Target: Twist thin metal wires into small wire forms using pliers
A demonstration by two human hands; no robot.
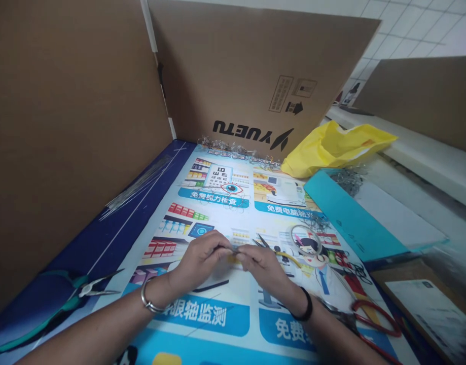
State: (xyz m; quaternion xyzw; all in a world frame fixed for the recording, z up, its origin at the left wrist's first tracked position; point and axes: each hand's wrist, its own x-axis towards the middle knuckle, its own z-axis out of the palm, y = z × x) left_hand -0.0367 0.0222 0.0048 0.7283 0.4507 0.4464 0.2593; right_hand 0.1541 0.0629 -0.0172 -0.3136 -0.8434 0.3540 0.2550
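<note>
My left hand (202, 257) and my right hand (262, 261) meet fingertip to fingertip above the middle of the printed poster mat (212, 324). Both are closed, thumbs against index fingers, on a small thin greyish piece (235, 250) that looks like wire. The fingers cover most of it. Just beyond my right hand lie pliers with a yellow handle (289, 257), partly hidden, their dark jaws pointing away. A coil of wire (292, 238) rests beside them. Spread jaws show on the green-handled pliers (82, 289), left of my left wrist.
Cardboard walls (233, 66) stand behind and to the left. Straight wires (137, 185) lie along the left side, and bent wire pieces (233, 147) line the back. To the right are a yellow bag (331, 147), a turquoise folder (350, 218) and red-handled scissors (381, 324).
</note>
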